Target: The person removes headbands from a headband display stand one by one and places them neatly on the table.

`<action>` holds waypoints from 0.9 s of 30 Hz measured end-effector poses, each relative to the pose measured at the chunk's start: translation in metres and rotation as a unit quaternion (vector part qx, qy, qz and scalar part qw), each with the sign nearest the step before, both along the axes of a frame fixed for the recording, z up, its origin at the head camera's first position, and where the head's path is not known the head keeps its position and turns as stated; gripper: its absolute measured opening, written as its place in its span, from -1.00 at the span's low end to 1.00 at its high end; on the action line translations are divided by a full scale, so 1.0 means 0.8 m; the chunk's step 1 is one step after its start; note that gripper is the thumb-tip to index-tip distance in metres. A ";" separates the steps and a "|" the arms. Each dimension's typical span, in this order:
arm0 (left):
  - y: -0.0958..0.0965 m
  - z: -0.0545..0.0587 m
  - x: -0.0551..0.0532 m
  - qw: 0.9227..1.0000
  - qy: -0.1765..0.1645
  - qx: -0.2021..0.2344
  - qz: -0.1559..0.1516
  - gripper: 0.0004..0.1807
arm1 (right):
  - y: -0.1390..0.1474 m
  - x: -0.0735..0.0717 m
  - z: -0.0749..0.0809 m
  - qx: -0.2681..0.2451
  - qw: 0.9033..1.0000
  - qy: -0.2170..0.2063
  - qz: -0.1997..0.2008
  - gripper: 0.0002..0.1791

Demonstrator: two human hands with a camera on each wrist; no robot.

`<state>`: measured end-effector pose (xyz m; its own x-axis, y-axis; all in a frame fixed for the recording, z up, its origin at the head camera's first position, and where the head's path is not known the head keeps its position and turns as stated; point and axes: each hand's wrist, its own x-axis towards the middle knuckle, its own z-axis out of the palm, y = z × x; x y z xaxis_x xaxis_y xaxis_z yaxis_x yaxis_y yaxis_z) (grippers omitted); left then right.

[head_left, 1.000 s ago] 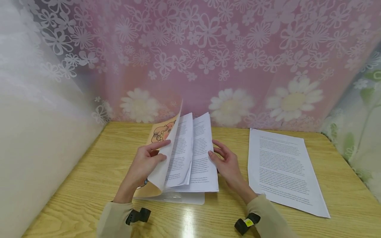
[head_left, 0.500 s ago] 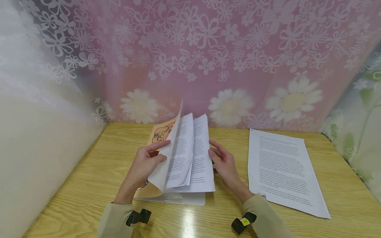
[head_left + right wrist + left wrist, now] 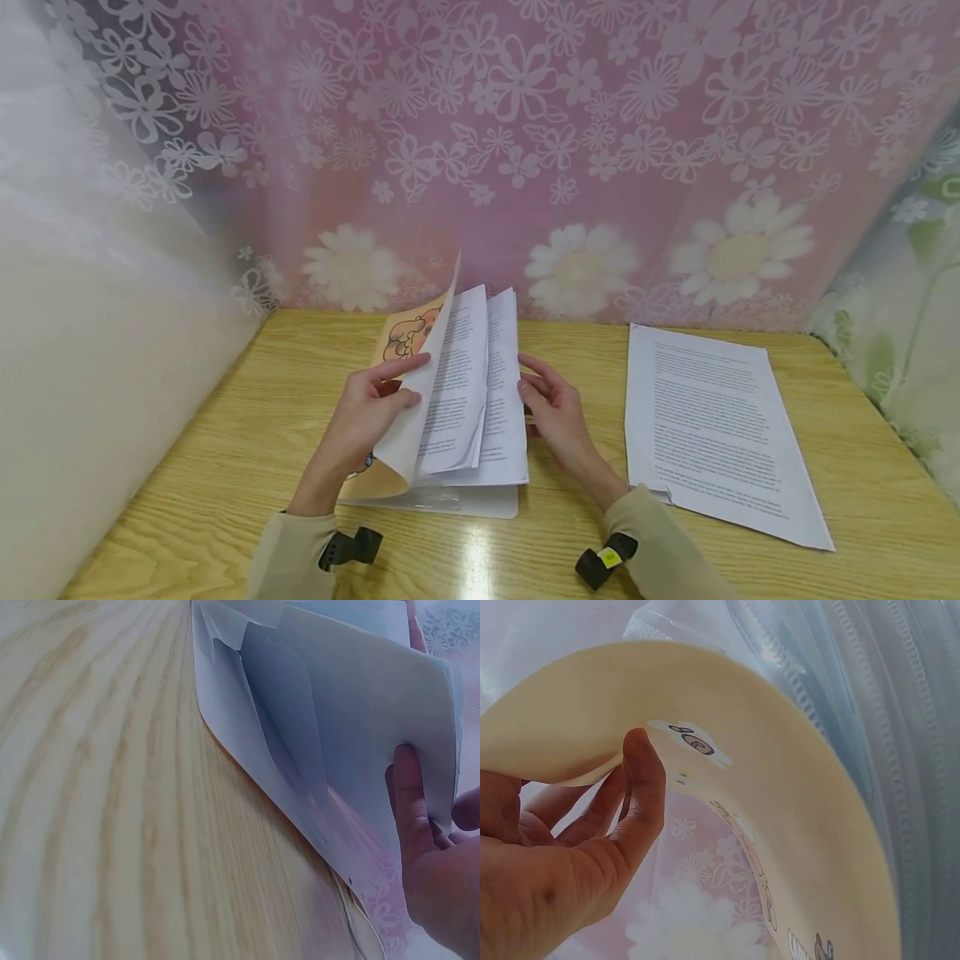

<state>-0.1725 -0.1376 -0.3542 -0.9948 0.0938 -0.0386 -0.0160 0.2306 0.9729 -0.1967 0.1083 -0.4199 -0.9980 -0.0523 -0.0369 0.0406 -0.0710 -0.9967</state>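
A display book with a peach cartoon front cover [image 3: 397, 340] stands partly opened on the table. My left hand [image 3: 360, 412] pinches that cover and bends it over to the left. Clear ridged pockets [image 3: 922, 750] fan out behind the curved cover in the left wrist view. White printed sheets [image 3: 506, 400] stand inside the display book, tilted up off its back cover [image 3: 483, 502]. At their right edge my right hand [image 3: 557, 412] grips them, thumb in front. In the right wrist view, fingers [image 3: 410, 802] lie against the back of the pages.
A loose printed sheet [image 3: 708, 425] lies on the right of the wooden table [image 3: 202, 467], its near-left corner creased. A flowered curtain [image 3: 465, 167] hangs at the table's back edge. A thin cord [image 3: 346, 907] shows beside the display book.
My right hand has moved a little to the left, and the right edge of the printed sheets has come left with it. The left hand and front cover have stayed in place.
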 end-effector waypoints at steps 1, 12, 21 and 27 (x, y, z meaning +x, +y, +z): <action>0.000 0.000 0.000 1.000 0.000 0.000 0.000 -0.50 | -0.001 0.000 -0.001 -0.002 1.000 -0.001 0.001 -0.57; 0.000 -0.001 -0.001 1.000 0.002 0.003 -0.004 -0.50 | -0.010 -0.002 -0.003 -0.008 1.000 0.001 0.009 -0.57; 0.001 -0.001 0.000 1.000 -0.003 0.005 -0.001 -0.49 | -0.018 -0.002 0.000 -0.016 1.000 -0.001 0.022 -0.57; 0.000 -0.001 0.000 1.000 0.003 0.008 -0.007 -0.49 | -0.023 -0.002 0.003 -0.015 1.000 -0.001 0.026 -0.57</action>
